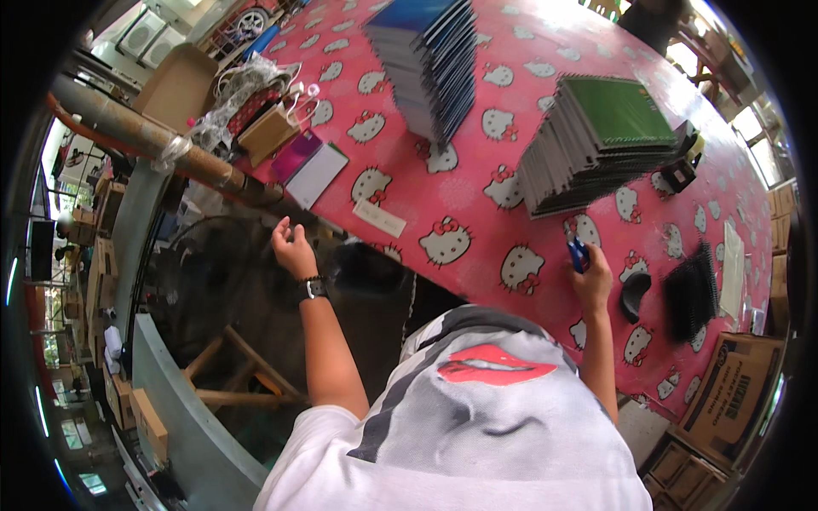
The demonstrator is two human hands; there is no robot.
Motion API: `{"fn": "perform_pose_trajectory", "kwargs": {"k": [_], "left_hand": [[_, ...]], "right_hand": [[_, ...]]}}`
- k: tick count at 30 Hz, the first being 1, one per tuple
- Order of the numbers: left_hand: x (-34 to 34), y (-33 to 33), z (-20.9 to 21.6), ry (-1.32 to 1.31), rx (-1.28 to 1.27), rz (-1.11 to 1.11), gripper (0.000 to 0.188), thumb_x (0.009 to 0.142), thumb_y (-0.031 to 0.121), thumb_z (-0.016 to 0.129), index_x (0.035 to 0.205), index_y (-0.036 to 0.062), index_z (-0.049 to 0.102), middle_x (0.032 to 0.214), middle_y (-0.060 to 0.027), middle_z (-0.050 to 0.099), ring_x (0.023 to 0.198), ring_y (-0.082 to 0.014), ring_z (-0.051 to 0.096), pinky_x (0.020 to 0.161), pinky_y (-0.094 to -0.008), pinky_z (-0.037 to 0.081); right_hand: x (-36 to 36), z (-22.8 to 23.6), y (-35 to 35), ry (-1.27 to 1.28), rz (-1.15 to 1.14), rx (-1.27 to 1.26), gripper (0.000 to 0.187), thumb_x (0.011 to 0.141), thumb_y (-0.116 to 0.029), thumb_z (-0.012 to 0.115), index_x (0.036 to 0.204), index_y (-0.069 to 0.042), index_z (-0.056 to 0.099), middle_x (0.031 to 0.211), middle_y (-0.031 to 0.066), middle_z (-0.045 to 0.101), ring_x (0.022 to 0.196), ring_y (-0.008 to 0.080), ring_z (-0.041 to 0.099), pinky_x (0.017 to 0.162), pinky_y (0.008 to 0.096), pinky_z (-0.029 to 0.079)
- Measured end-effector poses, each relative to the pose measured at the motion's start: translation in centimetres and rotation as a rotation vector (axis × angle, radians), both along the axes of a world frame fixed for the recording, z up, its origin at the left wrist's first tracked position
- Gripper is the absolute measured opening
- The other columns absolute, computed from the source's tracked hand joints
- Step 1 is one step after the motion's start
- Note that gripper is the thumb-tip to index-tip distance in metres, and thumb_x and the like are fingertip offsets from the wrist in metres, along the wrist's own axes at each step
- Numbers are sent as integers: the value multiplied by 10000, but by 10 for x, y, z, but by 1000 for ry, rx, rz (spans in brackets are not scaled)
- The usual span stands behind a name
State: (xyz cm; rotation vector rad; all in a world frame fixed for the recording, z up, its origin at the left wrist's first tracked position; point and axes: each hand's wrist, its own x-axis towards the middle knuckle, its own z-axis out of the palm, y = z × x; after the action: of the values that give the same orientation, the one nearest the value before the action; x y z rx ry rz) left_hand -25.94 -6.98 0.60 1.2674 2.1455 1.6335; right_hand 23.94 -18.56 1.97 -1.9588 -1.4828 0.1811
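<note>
In my right hand point(594, 279) is a small blue hand tool point(578, 254) with a metallic tip; its exact kind is hard to make out. The fingers are closed around it, low over the pink table near the green-covered notebooks. My left hand point(294, 250) is empty, fingers loosely curled and apart, just off the table's left edge. A tall stack of blue-covered spiral notebooks point(430, 72) stands farther back. To its right rises a stack of green-covered spiral notebooks point(618, 111). A white strip point(379, 218) lies near the table edge, not far from my left hand.
A white pad point(316, 176), a brown box point(267, 134) and clear plastic lie at the left. On the right are a black curved object point(634, 297), black wire binding combs point(691, 294) and a black device point(679, 175). A carton point(730, 396) stands beyond the table's right edge; a pipe point(209, 168) runs at left.
</note>
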Motion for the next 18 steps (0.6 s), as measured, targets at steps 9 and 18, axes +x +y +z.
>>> {"fn": "perform_pose_trajectory", "kwargs": {"k": [9, 18], "left_hand": [[116, 47, 81, -83, 351, -422, 185, 837, 62, 588, 1018, 23, 588, 995, -81, 610, 876, -194, 565, 787, -301, 448], [302, 67, 281, 420, 525, -1300, 449, 824, 273, 665, 1178, 38, 519, 1203, -139, 540, 1150, -296, 488, 966, -407, 381]], "right_hand": [[-8, 22, 10, 22, -7, -35, 382, 633, -191, 718, 977, -78, 595, 869, 108, 609, 857, 303, 602, 741, 411, 488], [2, 8, -9, 271, -9, -65, 530, 674, -251, 687, 1127, -33, 519, 1008, 185, 531, 955, 318, 549, 826, 387, 451]]}}
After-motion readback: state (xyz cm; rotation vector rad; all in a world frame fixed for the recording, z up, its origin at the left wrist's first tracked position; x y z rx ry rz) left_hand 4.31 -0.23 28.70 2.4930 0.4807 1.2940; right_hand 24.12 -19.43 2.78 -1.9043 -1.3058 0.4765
